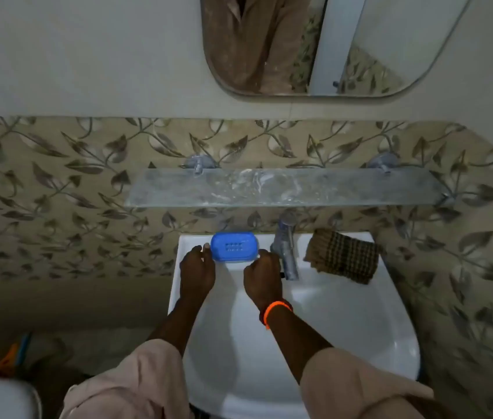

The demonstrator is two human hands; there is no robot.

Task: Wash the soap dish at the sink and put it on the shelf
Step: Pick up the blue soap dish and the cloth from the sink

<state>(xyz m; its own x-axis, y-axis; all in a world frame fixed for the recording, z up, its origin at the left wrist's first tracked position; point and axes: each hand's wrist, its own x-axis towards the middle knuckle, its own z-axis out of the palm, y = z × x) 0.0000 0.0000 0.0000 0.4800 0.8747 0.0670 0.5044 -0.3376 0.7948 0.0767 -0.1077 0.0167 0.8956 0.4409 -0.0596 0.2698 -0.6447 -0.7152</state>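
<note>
Right now your left hand (197, 272) and right hand (262, 275) bracket the blue soap dish (234, 247), fingers curled at its two short ends, touching but not clearly lifting it. It sits on the sink's (360, 322) back ledge, long axis left-right, just left of the tap (286, 246), below the glass shelf (284, 187).
</note>
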